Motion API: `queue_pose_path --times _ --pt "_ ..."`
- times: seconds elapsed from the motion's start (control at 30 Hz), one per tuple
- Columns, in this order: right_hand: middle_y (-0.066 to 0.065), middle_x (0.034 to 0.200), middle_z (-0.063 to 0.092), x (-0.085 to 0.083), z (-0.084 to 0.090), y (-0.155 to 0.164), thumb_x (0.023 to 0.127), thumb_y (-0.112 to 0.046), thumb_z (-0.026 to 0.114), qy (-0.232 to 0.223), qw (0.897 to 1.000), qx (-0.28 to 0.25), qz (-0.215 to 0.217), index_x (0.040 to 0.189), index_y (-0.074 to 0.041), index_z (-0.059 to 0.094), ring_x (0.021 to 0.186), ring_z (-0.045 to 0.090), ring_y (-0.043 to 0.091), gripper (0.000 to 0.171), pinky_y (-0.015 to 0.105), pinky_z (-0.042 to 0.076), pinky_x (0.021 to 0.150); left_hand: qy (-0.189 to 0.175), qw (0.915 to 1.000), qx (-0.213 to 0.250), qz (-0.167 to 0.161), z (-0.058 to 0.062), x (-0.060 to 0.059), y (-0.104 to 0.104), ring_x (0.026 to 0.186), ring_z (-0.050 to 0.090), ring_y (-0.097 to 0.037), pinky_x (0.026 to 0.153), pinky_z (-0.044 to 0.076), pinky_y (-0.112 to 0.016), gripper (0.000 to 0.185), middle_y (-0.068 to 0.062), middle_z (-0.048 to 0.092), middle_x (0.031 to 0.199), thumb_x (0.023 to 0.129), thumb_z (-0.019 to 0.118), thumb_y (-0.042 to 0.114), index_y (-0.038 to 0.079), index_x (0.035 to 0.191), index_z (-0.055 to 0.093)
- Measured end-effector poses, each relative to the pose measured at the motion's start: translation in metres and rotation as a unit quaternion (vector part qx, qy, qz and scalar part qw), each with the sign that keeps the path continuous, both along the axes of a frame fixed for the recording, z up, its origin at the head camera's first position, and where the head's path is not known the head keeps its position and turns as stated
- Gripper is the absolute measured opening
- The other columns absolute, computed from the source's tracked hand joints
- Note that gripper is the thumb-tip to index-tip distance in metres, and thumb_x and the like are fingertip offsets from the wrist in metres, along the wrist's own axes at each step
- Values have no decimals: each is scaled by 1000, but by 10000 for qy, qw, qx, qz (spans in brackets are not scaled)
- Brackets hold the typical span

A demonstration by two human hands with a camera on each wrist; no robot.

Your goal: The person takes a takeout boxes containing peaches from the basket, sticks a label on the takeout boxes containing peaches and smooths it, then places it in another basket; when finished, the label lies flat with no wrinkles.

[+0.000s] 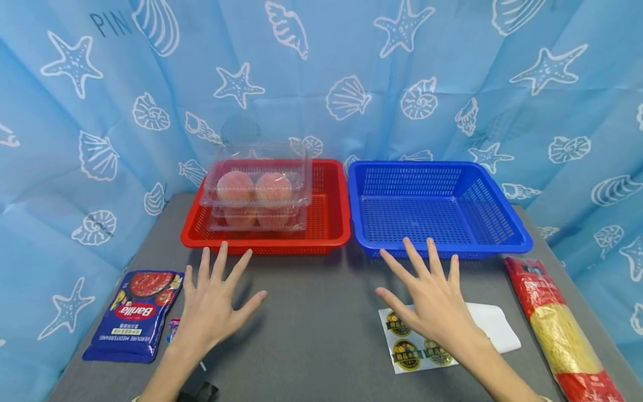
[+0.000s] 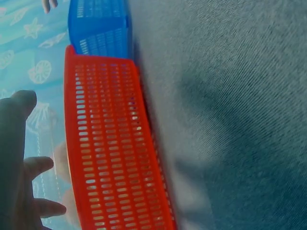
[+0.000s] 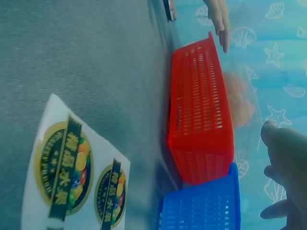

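Curtain (image 1: 321, 61): "PIN". Pouch (image 1: 134, 318): "Barilla". Left hand (image 1: 212, 307), fingers apart; right hand (image 1: 436, 304), over sticker sheet (image 1: 408, 355), likewise.

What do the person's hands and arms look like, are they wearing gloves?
No gloves: the left hand and right hand are bare, with slim fingers and no rings showing. The forearms look bare too. A pale edge, maybe a sleeve, just shows.

I can read "Barilla" and "Verdure Mediterranee" on a blue pouch (image 1: 132, 316), "精品水果" on round black-and-gold stickers (image 3: 64, 167) on a white sheet (image 1: 489, 326), and "PIN" on the blue curtain (image 1: 321, 61).
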State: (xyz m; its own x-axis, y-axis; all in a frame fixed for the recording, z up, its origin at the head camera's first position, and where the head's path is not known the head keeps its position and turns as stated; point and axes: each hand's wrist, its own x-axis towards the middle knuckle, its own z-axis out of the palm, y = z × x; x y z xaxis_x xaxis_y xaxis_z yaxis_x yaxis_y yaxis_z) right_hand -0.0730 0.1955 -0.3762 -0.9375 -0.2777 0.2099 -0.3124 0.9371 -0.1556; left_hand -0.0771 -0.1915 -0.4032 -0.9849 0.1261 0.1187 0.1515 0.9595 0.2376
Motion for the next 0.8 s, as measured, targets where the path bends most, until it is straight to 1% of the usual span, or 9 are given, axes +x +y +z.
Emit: queue_pose_path --times 0.1,0.17,0.27,0.4,0.57,0.7,0.8 --pt "18 165 36 -6 0 -3 95 -61 60 7 10000 -100 4 156 -37 41 153 20 56 68 88 15 109 78 9999 139 10 3 -2 -4 155 9 -54 115 10 -82 89 -19 15 172 87 69 62 33 161 29" --pt "18 165 36 -11 0 -6 95 -60 61 34 9999 -169 8 156 -37 42 153 20 56 68 86 16 111 152 9993 339 1 5 -4 -9 155 11 -54 115 13 -82 88 -19 17 171 88 69 61 31 161 31" --pt "18 165 36 -18 0 -11 95 -59 63 60 9996 -289 21 156 -36 42 154 20 54 68 84 18 112 364 9967 724 7 10 -8 -16 154 17 -53 114 19 -81 86 -19 22 170 88 71 56 28 160 33" --pt "18 164 37 -27 1 -22 94 -57 65 87 9985 -530 66 155 -35 44 154 22 53 68 82 20 113 694 9910 1147 66 17 -17 -25 152 22 -53 109 24 -83 85 -19 25 169 88 73 49 25 160 34" --pt "17 164 39 -36 6 -42 93 -54 68 98 9955 -921 204 155 -32 45 154 26 49 70 78 25 115 904 9852 1444 172 27 -30 -36 152 24 -52 106 26 -85 88 -19 26 169 87 74 49 25 161 32" --pt "15 161 43 -47 12 -60 92 -52 69 64 9882 -1487 362 155 -30 44 150 35 43 71 74 35 113 950 9823 1569 379 31 -44 -47 151 25 -51 106 26 -84 91 -19 25 169 86 74 52 24 162 30" --pt "12 157 47 -61 18 -74 93 -51 69 -75 9756 -2148 446 156 -29 43 143 43 37 72 67 44 109 822 9808 1670 580 30 -59 -58 152 24 -50 107 26 -84 96 -17 22 170 85 74 55 25 163 26"
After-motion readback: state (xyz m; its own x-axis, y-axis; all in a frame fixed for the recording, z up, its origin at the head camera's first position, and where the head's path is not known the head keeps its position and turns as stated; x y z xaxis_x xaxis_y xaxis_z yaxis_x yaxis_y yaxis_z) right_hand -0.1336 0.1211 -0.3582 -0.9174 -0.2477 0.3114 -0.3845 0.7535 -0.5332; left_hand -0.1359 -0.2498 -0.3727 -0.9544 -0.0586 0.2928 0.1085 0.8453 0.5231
